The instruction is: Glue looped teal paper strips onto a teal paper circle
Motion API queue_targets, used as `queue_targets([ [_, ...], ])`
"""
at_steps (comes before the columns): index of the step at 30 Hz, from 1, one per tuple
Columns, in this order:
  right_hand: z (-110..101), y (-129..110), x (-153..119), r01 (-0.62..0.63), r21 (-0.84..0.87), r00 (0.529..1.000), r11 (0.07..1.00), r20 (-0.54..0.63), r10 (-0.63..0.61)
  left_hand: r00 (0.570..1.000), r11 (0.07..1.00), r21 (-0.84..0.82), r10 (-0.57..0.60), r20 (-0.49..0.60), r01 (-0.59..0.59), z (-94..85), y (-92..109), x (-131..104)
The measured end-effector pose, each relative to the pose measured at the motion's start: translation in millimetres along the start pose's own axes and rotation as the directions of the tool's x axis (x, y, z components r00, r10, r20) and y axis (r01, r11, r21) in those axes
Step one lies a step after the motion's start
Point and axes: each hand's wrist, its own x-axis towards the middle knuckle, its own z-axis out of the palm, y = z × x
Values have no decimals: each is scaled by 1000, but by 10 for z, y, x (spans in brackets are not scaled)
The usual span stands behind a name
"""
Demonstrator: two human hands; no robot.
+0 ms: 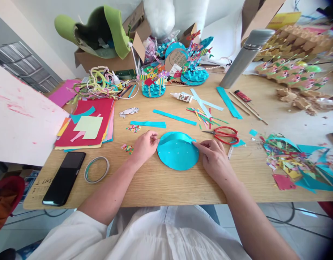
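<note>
A round blue paper disc (pixel 178 157) with small pale dots lies on the wooden table between my hands. A blue paper strip (pixel 177 136) arches along its far edge. My left hand (pixel 146 145) has its fingers curled together at the strip's left end, the fingertips partly hidden. At the right end, my right hand (pixel 214 156) presses with an extended index finger while its other fingers bend under. More blue strips (pixel 174 117) lie beyond the disc, and red-handled scissors (pixel 225 135) rest to the right.
Left are a black phone (pixel 63 178), a tape roll (pixel 97 169) and stacked coloured paper (pixel 82 135). Behind stand a glue bottle (pixel 182 96), blue paper crafts (pixel 153 90) and a grey flask (pixel 243 59). Paper scraps (pixel 299 159) are heaped at right.
</note>
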Motion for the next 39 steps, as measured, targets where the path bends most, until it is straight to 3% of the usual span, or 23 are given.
queue_targets([
  [12,-9,-16,-19,-125,116,985,985,-104,137,995,988,-118,-95,38,99,-23,-34,8],
  [17,0,-53,-23,-220,193,969,956,-73,237,977,896,-389,-186,108,213,-10,-34,2],
  [23,-3,-33,-28,-359,453,919,816,19,394,977,815,-541,-195,80,207,-29,15,19],
  [29,-28,-67,-6,-344,717,913,606,105,394,977,789,-597,-209,-36,146,-33,2,47],
  [39,-109,-149,29,-359,829,895,429,176,410,968,722,-671,-248,-26,167,-81,1,47],
])
